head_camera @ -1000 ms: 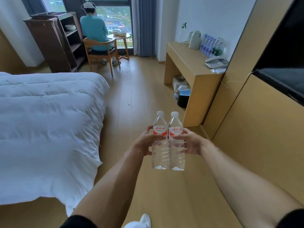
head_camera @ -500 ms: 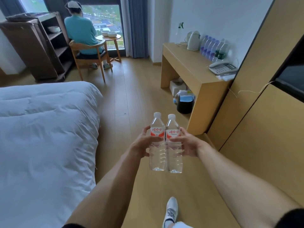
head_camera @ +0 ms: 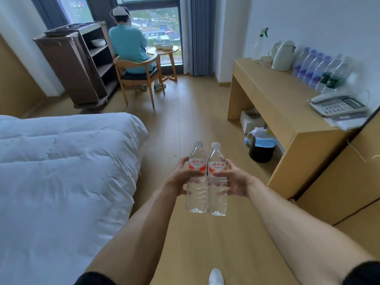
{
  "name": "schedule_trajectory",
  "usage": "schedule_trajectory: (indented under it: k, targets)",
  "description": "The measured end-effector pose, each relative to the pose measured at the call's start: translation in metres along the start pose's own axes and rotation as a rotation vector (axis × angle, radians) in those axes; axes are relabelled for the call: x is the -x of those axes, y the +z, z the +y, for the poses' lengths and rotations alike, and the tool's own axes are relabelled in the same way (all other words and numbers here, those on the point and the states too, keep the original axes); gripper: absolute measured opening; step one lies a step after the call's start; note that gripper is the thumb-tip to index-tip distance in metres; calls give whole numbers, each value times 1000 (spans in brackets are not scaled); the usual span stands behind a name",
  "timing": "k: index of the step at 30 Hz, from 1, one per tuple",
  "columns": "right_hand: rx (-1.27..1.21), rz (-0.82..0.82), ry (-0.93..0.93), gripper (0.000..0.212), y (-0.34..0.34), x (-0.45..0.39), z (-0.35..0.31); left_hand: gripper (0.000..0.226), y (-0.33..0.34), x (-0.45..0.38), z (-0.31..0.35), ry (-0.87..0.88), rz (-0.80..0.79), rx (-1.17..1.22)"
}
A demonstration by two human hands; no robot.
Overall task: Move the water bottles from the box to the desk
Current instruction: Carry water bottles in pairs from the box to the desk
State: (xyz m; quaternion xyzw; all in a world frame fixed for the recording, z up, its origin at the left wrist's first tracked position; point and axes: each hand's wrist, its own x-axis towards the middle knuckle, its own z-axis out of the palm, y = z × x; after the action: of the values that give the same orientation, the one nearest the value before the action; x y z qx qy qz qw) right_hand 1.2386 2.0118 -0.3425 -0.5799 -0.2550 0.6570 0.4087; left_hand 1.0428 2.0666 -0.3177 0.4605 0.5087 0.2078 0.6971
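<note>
two water bottles, the left bottle [head_camera: 197,182] and the right bottle [head_camera: 217,184], stand upright and side by side in the air in front of us, touching along their sides, each clear with a white cap and a red and white label. our left hand [head_camera: 181,178] curls its grip round the left bottle at the label, thumb across the front and fingers round the far side. our right hand [head_camera: 234,181] holds the right bottle the same way, its grip wrapped round the label band. both forearms reach forward from the bottom of the view, black sleeves at the edge.

under the bottles lies the wooden floor [head_camera: 185,124], and the toe of a white shoe [head_camera: 216,277] shows at the bottom edge. to the left is a bed [head_camera: 61,171] with a white duvet. to the right and ahead stands the surface [head_camera: 273,95], a light wood desk, well apart from our hands. on it a row of bottles [head_camera: 320,70] stands against the wall, with a white kettle [head_camera: 283,55], a spray bottle [head_camera: 260,45] and a telephone [head_camera: 339,104]. beneath it sit a dark bin [head_camera: 261,150] and a white box [head_camera: 251,121]. further off a person [head_camera: 129,48] in a teal top sits on a wooden chair [head_camera: 141,79] at a small round table [head_camera: 164,52] by the window, next to a dark cart [head_camera: 78,62].
</note>
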Motion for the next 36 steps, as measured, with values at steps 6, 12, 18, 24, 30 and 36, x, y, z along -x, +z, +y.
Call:
schedule_trajectory:
  k: [6,12,18,24,30,36]
  targets:
    - [21,-40,-22,72,-37,-84,-91,85,7,-90,75,12,53,30]
    - [32,-44,-6,72,-68,-143,-137,83,13,-160,107,8,58,68]
    - [44,-32,15,73,-84,-204,-169,84,4,-233,131,1,44,97]
    - [9,69,-17,76,-109,-284,-221,80,-6,-339,181,4,-48,81]
    - [8,148,-52,71,-108,-370,-293,81,-38,-442,252,22,-116,64]
    - [-28,224,-87,73,-107,-452,-365,81,-70,-533,326,33,-192,17]
